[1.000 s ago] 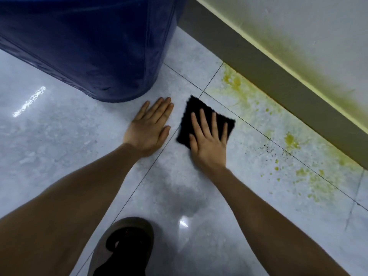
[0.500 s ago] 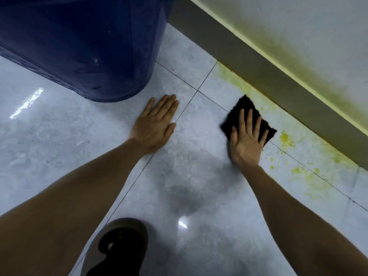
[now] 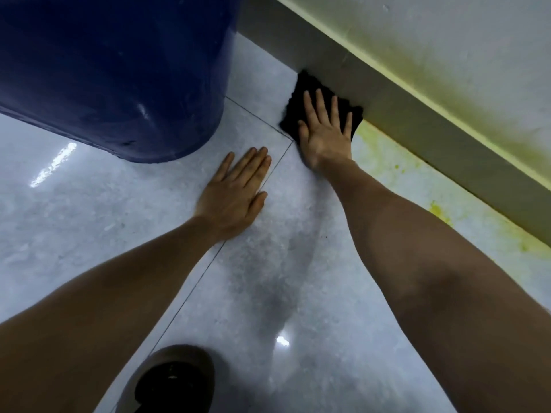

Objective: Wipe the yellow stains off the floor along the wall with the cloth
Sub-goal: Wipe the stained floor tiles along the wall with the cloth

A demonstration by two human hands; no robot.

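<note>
A black cloth (image 3: 310, 90) lies flat on the grey floor tiles, its far edge against the grey skirting (image 3: 417, 114). My right hand (image 3: 323, 132) presses down on it with fingers spread. My left hand (image 3: 235, 192) rests flat on the floor to the left, holding nothing. Yellow stains (image 3: 387, 162) smear the tiles along the skirting to the right of the cloth, with a brighter blotch (image 3: 436, 210) further right. My right forearm hides part of the stained strip.
A big dark blue barrel (image 3: 119, 70) stands on the floor at upper left, close to the left hand. The white wall (image 3: 462, 55) above the skirting carries a yellowish tint. A brown sandal (image 3: 176, 383) sits at the bottom edge.
My right hand has slid the cloth from the middle of the tile up to the skirting and leftward along it. The left hand stayed planted.
</note>
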